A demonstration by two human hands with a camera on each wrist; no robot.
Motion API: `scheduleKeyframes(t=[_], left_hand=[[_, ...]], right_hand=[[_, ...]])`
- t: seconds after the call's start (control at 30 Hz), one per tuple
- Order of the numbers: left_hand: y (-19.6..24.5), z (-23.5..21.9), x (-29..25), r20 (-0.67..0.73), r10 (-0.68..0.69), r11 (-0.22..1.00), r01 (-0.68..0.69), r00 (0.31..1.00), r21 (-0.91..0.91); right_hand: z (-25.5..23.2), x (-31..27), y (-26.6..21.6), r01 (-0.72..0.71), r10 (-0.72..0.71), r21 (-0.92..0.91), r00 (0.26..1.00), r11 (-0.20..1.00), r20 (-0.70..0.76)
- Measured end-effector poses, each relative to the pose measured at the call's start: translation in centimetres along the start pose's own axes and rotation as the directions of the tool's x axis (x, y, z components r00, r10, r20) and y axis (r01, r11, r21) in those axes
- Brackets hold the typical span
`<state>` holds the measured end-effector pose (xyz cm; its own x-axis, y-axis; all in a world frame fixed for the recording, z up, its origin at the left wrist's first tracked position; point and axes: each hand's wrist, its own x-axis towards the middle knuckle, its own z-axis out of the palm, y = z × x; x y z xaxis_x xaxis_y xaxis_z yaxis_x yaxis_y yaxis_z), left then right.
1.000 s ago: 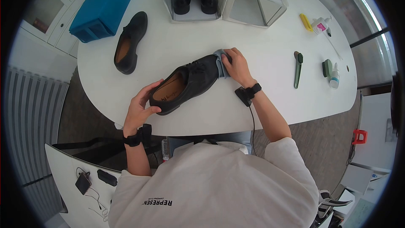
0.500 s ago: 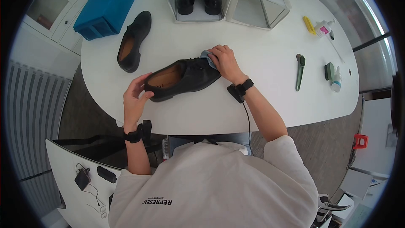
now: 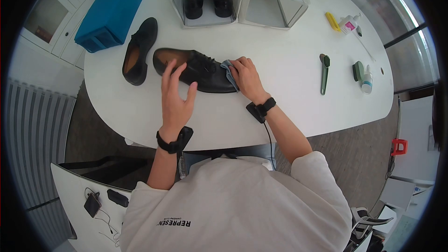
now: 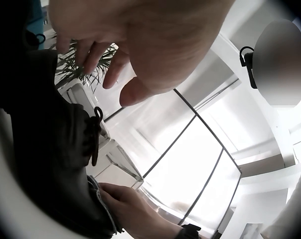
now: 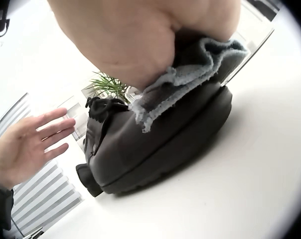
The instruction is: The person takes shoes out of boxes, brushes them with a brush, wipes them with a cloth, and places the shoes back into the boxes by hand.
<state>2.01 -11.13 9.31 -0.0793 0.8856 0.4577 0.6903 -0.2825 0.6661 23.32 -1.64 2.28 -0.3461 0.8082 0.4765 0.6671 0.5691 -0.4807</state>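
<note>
A black lace-up shoe [image 3: 205, 75] lies across the white table with its toe to the right and its tan insole facing up. My right hand [image 3: 248, 80] holds a folded blue-grey cloth [image 5: 155, 99] against the shoe's toe. The cloth's frayed edge shows in the right wrist view, while its far side is hidden under the fingers. My left hand [image 3: 176, 105] hovers by the heel end, fingers spread and grasping nothing. In the head view its fingertips overlap the shoe's opening. The matching black shoe [image 3: 148, 32] sits just left of the heel.
Two white open-fronted boxes [image 3: 205, 22] stand at the back, one with a pair of dark shoes inside. A blue box [image 3: 109, 16] is at back left. To the right lie a green-handled brush [image 3: 324, 77], a green brush [image 3: 358, 71], a spray bottle [image 3: 367, 84] and a pump bottle [image 3: 348, 24].
My left hand has let go of the heel and shifted right, fingers spreading. The shoe has swung round, its heel moving away from me. My right hand still holds the cloth at the toe.
</note>
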Motion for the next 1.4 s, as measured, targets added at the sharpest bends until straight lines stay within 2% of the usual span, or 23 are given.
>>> scheduleKeyframes(t=[0.17,0.27,0.33,0.37,0.4,0.47,0.53,0.6,0.67,0.73,0.77,0.8,0.87,0.93,0.97,1.0,1.07,1.1,1.2,1.27,1.33,1.37,1.4], left_hand=[[-1.0,3.7,3.1,0.083,0.000,1.000,0.002,0.997,-0.030],[-1.1,5.5,5.1,0.099,-0.015,0.999,0.010,0.995,0.050],[-1.2,6.3,6.5,0.156,0.083,0.997,-0.083,0.984,-0.006],[-1.0,6.6,7.1,0.235,0.017,0.999,-0.023,0.972,0.022],[-1.0,6.9,7.4,0.239,0.020,0.999,-0.025,0.971,0.021],[-0.9,7.5,8.0,0.339,0.049,0.989,-0.092,0.939,0.113],[-1.2,8.2,8.2,0.364,0.058,0.981,-0.121,0.929,0.152],[-1.7,8.2,8.3,0.384,0.105,0.987,-0.144,0.917,0.076],[-1.5,7.3,8.4,0.408,0.055,0.992,-0.097,0.911,0.083],[-1.2,6.5,8.6,0.492,0.029,0.998,-0.052,0.870,0.033],[-1.1,6.2,8.8,0.490,0.024,0.998,-0.049,0.871,0.039],[-1.0,6.1,9.1,0.517,0.061,0.996,-0.088,0.854,0.027],[-1.3,6.0,10.2,0.544,0.099,0.992,-0.123,0.833,0.008],[-2.3,6.0,13.1,0.696,0.186,0.972,-0.233,0.693,-0.028],[-1.8,5.7,14.6,0.785,0.084,0.983,-0.180,0.614,0.036],[-1.9,6.0,15.3,0.784,0.093,0.982,-0.188,0.614,0.031],[-2.8,6.9,16.4,0.824,0.124,0.941,-0.330,0.552,0.080],[-3.6,7.8,16.7,0.837,0.154,0.927,-0.371,0.524,0.062],[-3.9,8.9,16.2,0.834,0.126,0.944,-0.325,0.537,0.066],[-3.2,8.5,16.1,0.848,0.091,0.957,-0.283,0.522,0.071],[-3.1,8.1,15.9,0.854,0.050,0.967,-0.239,0.517,0.087],[-3.2,8.0,15.9,0.840,0.063,0.969,-0.234,0.540,0.078],[-3.4,7.8,15.8,0.824,0.075,0.971,-0.231,0.562,0.069]], right_hand=[[-0.8,-1.5,-2.0,-0.042,0.041,-0.055,0.999,0.998,-0.025],[-1.2,-2.8,-3.4,-0.042,0.040,-0.068,0.999,0.997,-0.028],[-1.2,-4.0,-4.1,0.003,-0.003,-0.125,1.000,0.992,0.000],[-0.9,-4.5,-4.4,0.003,-0.005,-0.118,1.000,0.993,-0.014],[-1.0,-5.0,-4.4,-0.002,0.000,-0.119,1.000,0.993,-0.016],[-0.9,-5.8,-4.5,0.088,-0.086,-0.007,0.986,0.996,0.143],[-0.1,-6.1,-4.8,0.059,-0.067,0.072,0.991,0.996,0.114],[-0.2,-5.7,-5.1,0.045,-0.066,0.133,0.985,0.990,0.162],[-0.6,-5.2,-4.9,0.028,-0.055,0.142,0.981,0.989,0.188],[-1.1,-4.7,-4.7,0.010,-0.042,0.147,0.976,0.989,0.213],[-1.5,-4.5,-4.7,-0.037,0.001,0.181,0.981,0.983,0.196],[-1.7,-4.3,-4.8,-0.083,0.044,0.213,0.982,0.973,0.182],[-2.5,-3.3,-5.2,-0.073,0.041,0.209,0.988,0.975,0.151],[-3.1,-1.8,-5.9,0.040,-0.037,0.191,0.999,0.981,-0.023],[-3.5,-1.0,-6.3,0.068,-0.061,0.179,0.997,0.981,-0.045],[-3.1,-0.3,-6.3,0.068,-0.061,0.172,0.997,0.983,-0.050],[-1.6,1.0,-6.1,0.162,-0.151,0.083,0.980,0.983,-0.127],[-0.7,1.6,-5.9,0.247,-0.239,0.014,0.950,0.969,-0.203],[2.9,2.2,-5.6,0.241,-0.240,-0.010,0.961,0.970,-0.139],[4.4,2.3,-7.1,0.247,-0.247,-0.015,0.961,0.969,-0.124],[5.6,2.3,-8.5,0.216,-0.223,0.114,0.974,0.970,0.049],[5.9,2.5,-8.8,0.275,-0.275,0.124,0.961,0.954,-0.015],[6.1,1.9,-9.4,0.282,-0.283,0.131,0.959,0.950,-0.014]])
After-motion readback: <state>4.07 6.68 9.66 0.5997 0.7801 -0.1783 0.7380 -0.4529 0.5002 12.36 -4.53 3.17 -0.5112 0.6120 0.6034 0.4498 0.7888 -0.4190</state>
